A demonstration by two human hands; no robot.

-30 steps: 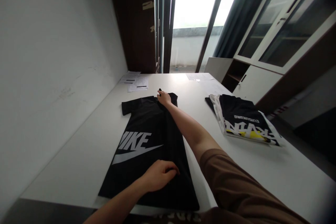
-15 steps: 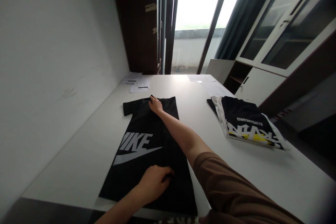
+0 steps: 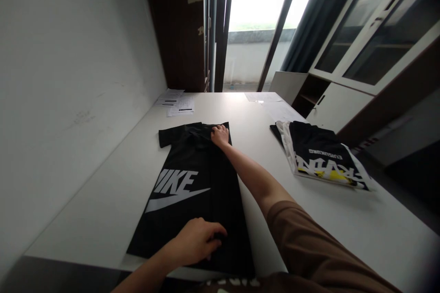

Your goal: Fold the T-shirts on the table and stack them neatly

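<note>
A black T-shirt (image 3: 192,219) with large grey "NIKE" lettering and a swoosh lies on the white table, its right side folded inward lengthwise. One short sleeve sticks out at the far left. My right hand (image 3: 220,135) rests on the shirt's far right corner, its fingers spread over the cloth. Some creases show in the fabric left of it. Over the near part of the shirt, my left hand (image 3: 196,241) has its thumb and fingers apart and slightly curled; whether its fingertips touch the cloth is hard to tell.
To the right on the table (image 3: 268,219) sits a stack of folded shirts (image 3: 318,153), black and white with yellow print. Paper sheets (image 3: 181,104) lie at the far left, more papers (image 3: 278,109) at the far right. A wall (image 3: 85,100) borders the left side; cabinets (image 3: 340,105) stand at the right.
My right hand has moved right along the shirt's far edge, to its corner. Creases have appeared in the cloth there. My left hand stays nearly in place, with its thumb and fingers slightly wider apart.
</note>
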